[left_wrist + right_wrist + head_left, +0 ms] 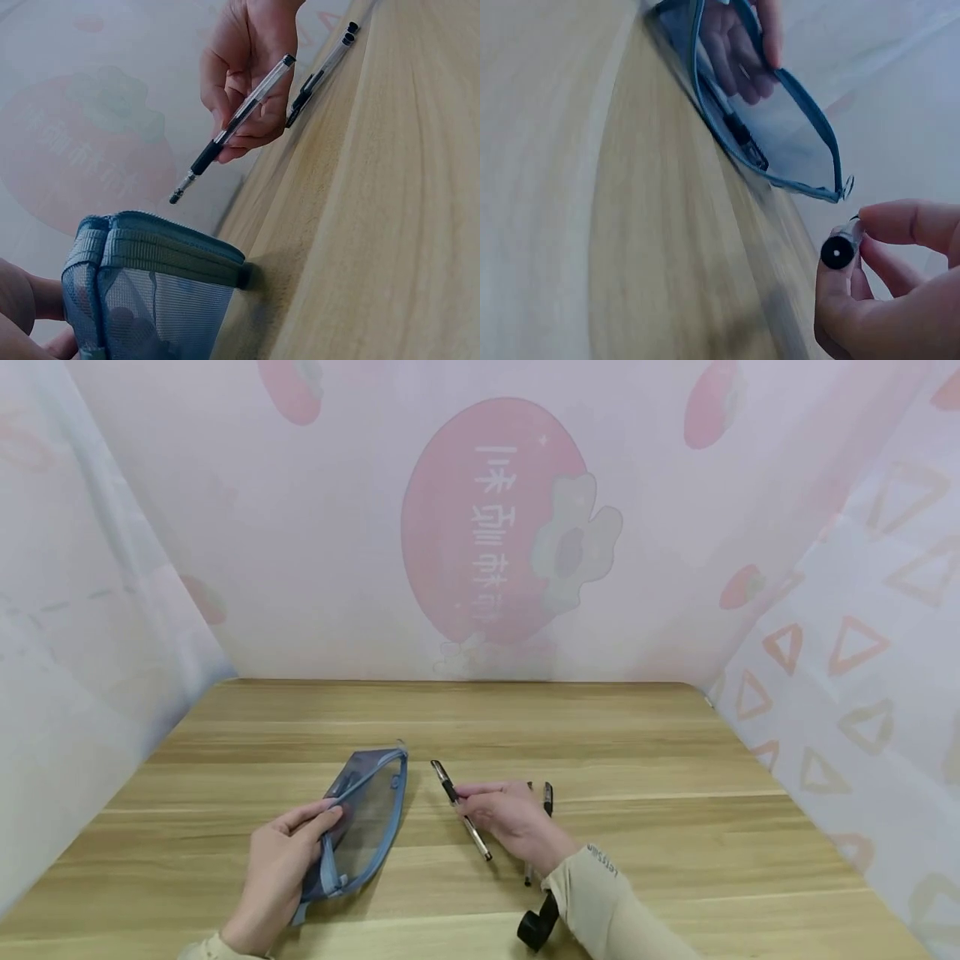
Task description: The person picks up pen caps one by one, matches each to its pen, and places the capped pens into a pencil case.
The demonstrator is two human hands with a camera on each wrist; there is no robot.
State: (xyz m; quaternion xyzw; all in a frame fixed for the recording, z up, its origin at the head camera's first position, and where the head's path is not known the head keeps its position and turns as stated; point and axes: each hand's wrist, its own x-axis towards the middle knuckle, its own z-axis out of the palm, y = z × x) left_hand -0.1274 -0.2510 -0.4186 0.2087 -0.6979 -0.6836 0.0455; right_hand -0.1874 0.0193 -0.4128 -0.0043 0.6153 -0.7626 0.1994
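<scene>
My left hand grips the side of a blue mesh zip pencil case, thumb at its rim. The case's zipped mouth gapes toward the right. Inside it, the right wrist view shows a black-gripped pen through the opening. Just right of the case, my right hand pinches a clear-barrelled gel pen with a black grip, held slanted above the table and apart from the case. Two similar pens lie on the table beside the right hand, partly hidden by it in the head view.
The wood-grain table spreads under both hands. A pale printed sheet rises behind its far edge, and similar sheets flank both sides. A black strapped device hangs at the right wrist.
</scene>
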